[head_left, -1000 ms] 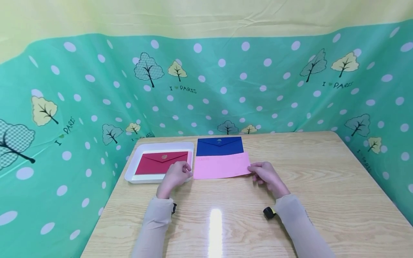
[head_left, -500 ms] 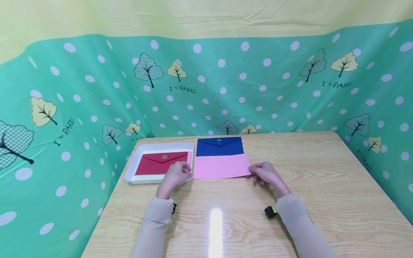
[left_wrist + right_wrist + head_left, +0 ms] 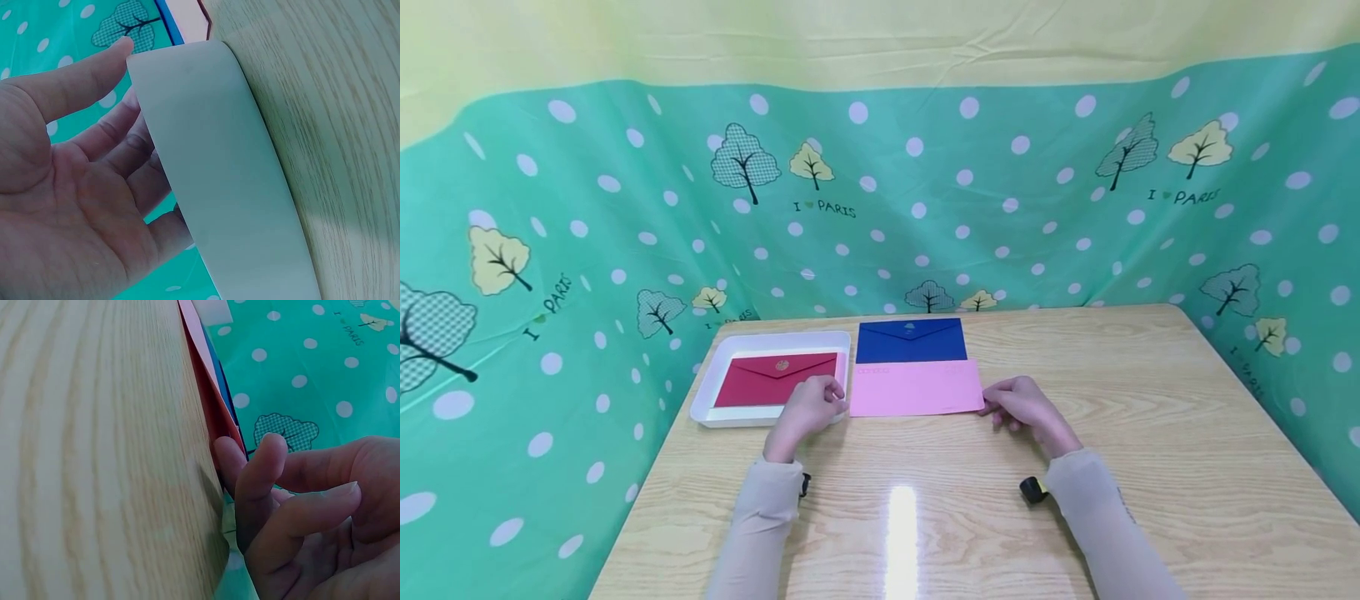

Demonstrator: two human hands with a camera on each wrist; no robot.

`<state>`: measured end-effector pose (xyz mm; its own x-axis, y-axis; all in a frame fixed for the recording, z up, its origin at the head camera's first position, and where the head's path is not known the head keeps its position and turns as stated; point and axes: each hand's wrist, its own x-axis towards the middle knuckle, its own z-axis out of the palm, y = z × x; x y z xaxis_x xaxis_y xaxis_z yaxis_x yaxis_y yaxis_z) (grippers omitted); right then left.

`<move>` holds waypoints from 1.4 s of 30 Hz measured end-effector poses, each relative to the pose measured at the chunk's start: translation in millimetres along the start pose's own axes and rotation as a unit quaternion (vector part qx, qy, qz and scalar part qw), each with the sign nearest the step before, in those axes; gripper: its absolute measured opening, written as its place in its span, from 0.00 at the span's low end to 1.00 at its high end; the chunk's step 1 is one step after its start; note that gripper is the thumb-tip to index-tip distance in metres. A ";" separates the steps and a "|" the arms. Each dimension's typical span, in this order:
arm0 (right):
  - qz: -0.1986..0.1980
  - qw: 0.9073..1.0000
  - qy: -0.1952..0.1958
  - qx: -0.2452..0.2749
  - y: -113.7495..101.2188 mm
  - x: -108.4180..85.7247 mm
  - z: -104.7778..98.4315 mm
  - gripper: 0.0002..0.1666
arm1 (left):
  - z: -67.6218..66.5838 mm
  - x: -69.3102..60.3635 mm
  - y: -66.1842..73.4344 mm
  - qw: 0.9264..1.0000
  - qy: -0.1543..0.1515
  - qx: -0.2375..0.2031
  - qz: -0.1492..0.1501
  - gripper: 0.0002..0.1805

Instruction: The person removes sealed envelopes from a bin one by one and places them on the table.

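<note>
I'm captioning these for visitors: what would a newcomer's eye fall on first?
Probably the green polka-dot cloth printed with trees, filling the background. Next, the red envelope in the white tray, on the left of the table. To the tray's right, the pink envelope stands out in front of the blue envelope.

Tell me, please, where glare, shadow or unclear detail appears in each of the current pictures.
Head: a white glare streak on the table, print on the pink envelope too small to read; left wrist: the tray looks greyish, shaded; right wrist: a dark shadow on the table beside the right hand.
</note>
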<state>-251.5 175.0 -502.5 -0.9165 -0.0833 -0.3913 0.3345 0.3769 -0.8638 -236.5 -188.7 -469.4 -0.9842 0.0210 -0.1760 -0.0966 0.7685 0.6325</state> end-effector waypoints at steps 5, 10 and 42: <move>-0.002 1.000 -0.007 -0.006 0.0 0.3 -4.7 0.20 | -0.9 0.8 -0.5 1.000 0.000 -0.002 -0.002 0.07; -0.015 0.999 -0.001 -0.035 -0.6 -0.5 -12.8 0.20 | -1.0 1.3 -1.3 1.000 0.000 -0.004 -0.003 0.07; -0.224 0.901 -0.056 -0.366 -20.9 -25.5 40.3 0.21 | 0.1 1.9 -1.5 1.000 -0.002 0.005 -0.006 0.07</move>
<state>-226.3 132.1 -487.3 -0.8822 -0.4554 -0.1195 -0.3359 0.7867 -0.5180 -238.2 -189.7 -470.7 -0.9825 0.0134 -0.1860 -0.1074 0.7747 0.6232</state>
